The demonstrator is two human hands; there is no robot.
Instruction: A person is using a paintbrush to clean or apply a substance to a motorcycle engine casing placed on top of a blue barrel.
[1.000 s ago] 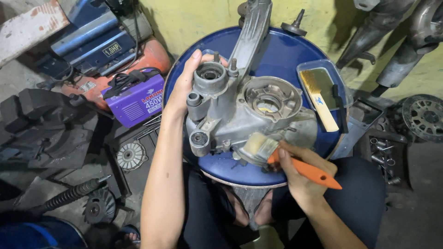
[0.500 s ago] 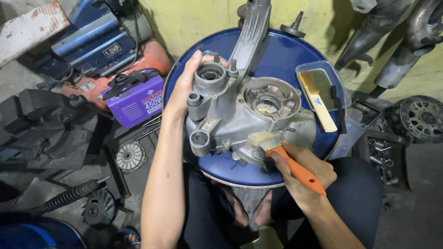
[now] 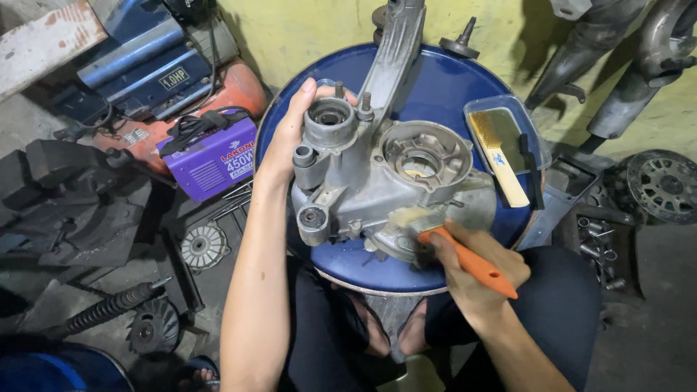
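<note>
- Engine casing (image 3: 392,181), grey metal, lies on the blue drum lid (image 3: 435,94), near its front edge.
- Left hand (image 3: 290,138) wraps the casing's upper left side, grip clamped on it.
- Right hand (image 3: 479,272) has its grip clamped on an orange-handled brush (image 3: 465,258); bristles touch the casing's lower edge.
- Wooden brush (image 3: 501,160) lies in a clear tray (image 3: 537,145) on the right.

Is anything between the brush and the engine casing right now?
Nothing visible. The right hand holds the orange-handled brush with its bristles already on the grey engine casing, and the left hand grips the casing's far side.
</note>
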